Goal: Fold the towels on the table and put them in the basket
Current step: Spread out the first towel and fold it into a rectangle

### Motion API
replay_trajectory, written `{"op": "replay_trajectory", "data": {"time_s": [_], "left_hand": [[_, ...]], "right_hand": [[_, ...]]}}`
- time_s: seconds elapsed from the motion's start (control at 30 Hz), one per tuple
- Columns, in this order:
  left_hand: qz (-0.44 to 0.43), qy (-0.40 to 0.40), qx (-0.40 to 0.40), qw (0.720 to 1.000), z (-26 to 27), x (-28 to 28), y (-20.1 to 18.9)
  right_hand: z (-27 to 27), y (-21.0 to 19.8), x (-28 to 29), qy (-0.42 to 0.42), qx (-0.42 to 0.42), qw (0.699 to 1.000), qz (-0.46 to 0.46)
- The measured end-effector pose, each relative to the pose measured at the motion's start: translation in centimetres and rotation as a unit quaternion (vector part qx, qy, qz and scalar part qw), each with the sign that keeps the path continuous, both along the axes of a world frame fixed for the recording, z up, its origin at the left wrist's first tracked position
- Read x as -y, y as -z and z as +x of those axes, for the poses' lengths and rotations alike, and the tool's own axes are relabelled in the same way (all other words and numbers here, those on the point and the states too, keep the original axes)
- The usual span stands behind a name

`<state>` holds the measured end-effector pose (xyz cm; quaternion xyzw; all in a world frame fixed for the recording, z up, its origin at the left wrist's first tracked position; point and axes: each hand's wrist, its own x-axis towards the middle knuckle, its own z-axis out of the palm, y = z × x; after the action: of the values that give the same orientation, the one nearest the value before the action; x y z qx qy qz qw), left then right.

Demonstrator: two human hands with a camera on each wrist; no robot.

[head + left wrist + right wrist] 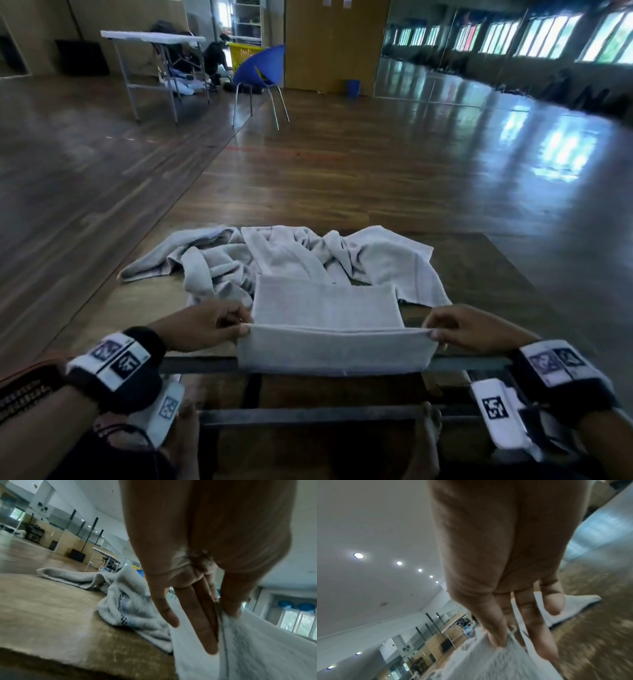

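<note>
A pale grey towel (329,308) lies partly folded at the near edge of the brown table (479,274), its lower part hanging over the front edge. My left hand (239,327) pinches the towel's left end at the fold. My right hand (433,330) pinches the right end. In the left wrist view the thumb and fingers (211,628) clamp the towel (257,649) edge. The right wrist view shows fingers (496,635) nipping the towel (488,662) the same way. Behind it, crumpled towels (274,260) lie in a heap. No basket near the table is in view.
The table's metal frame (308,414) runs below the front edge, with bare feet under it. Far off stand a blue chair (263,68), a white folding table (150,37) and a yellow basket (239,54) on the wooden floor.
</note>
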<state>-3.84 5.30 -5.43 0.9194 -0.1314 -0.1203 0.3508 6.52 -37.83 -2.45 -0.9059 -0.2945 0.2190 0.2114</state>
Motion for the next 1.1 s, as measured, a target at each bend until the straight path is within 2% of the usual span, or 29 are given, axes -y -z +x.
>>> {"op": "replay_trajectory", "data": {"time_s": [0.1, 0.17, 0.27, 0.37, 0.53, 0.8, 0.93, 1.1], "left_hand": [[0.059, -0.048, 0.025, 0.997, 1.9, 0.1, 3.0], [0.062, -0.078, 0.077, 0.992, 3.4, 0.1, 4.2], [0.085, -0.116, 0.159, 0.977, 5.5, 0.1, 5.5], [0.126, -0.11, 0.208, 0.964, 7.7, 0.2, 6.5], [0.13, -0.12, 0.187, 0.966, 10.8, -0.7, 7.2], [0.141, -0.134, 0.132, 0.972, 12.5, -0.5, 6.5], [0.127, -0.147, 0.13, 0.972, 12.4, -0.2, 5.8], [0.088, -0.184, 0.15, 0.967, 12.2, -0.6, 4.9]], "right_hand": [[2.1, 4.3, -0.8, 0.078, 0.025, 0.996, 0.04], [3.4, 6.6, -1.5, 0.15, 0.058, 0.983, 0.084], [5.2, 9.2, -2.4, 0.216, 0.141, 0.963, 0.079], [7.0, 10.3, -3.4, 0.208, 0.187, 0.959, 0.051], [9.2, 10.5, -4.5, 0.134, 0.267, 0.954, 0.035], [10.9, 10.5, -6.3, 0.141, 0.248, 0.954, -0.093], [10.9, 9.2, -6.5, 0.146, 0.241, 0.957, -0.074], [10.8, 7.7, -5.2, 0.177, 0.201, 0.963, 0.021]]}}
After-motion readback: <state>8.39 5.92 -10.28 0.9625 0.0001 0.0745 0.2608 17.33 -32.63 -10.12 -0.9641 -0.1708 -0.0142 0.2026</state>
